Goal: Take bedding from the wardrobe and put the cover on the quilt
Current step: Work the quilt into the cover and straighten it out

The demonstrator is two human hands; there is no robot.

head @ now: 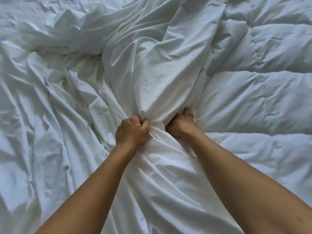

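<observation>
A white quilt cover (148, 78) lies crumpled across the middle and left of the view. To its right the puffy white quilt (263, 92) shows its stitched panels. My left hand (132, 130) grips a bunch of the cover in a fist. Just to its right, my right hand (181, 124) has its fingers curled into the cover's fabric at the seam with the quilt, fingertips hidden in the folds. The cloth is gathered tight between the two hands, with a bulge rising beyond them.
More wrinkled white fabric (42, 115) spreads over the whole left side. Bedding fills the frame on every side, and no bed edge, floor or wardrobe shows.
</observation>
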